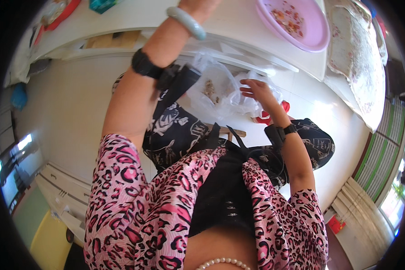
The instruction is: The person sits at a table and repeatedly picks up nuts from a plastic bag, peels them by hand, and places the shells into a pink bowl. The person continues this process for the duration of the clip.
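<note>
My left arm reaches up over the white table, and only the base of my left hand [199, 7] shows at the top edge. Its fingers are out of view, so what they hold is hidden. A pale jade-like bangle [186, 23] circles that wrist. My right hand [257, 90] hangs by the clear plastic bags below the table edge, fingers spread, with nothing seen in it. The nearer-left plastic bag [197, 98] gapes upward, with small brownish scraps [209, 89] inside. Whether my right fingertips touch the bag I cannot tell.
A pink plastic basin [315, 37] with reddish and orange pieces stands on the white table [222, 20]. Floral cloth [352, 50] drapes at the right. A red tray [62, 20] and a teal box [101, 5] lie at upper left. A wooden stool [236, 131] shows between my legs.
</note>
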A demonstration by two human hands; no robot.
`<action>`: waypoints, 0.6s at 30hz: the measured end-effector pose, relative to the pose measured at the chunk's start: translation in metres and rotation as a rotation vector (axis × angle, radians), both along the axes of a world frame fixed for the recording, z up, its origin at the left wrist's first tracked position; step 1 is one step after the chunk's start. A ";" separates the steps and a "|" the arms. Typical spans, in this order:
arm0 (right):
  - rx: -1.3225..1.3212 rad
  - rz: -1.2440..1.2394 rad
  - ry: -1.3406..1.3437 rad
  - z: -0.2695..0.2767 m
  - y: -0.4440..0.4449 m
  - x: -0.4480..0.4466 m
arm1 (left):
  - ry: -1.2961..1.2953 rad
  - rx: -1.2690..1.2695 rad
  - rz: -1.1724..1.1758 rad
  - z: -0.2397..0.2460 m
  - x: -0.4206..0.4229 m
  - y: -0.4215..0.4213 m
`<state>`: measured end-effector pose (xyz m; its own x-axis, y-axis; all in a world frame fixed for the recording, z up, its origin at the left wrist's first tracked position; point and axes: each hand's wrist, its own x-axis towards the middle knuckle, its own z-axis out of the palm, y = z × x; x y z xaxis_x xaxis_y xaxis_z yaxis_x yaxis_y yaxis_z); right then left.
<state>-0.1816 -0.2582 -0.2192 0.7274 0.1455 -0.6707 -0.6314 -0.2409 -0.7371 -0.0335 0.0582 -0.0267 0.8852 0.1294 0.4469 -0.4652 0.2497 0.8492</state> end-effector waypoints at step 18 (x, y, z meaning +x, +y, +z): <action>-0.859 0.050 -0.115 -0.190 -0.093 -0.024 | 0.077 0.255 -0.158 0.038 0.001 -0.025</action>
<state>-0.2059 -0.3508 -0.4093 0.8038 -0.3435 -0.4857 -0.5377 -0.7689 -0.3460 -0.0324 0.0334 0.0118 0.9180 -0.1200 0.3780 -0.3694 0.0879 0.9251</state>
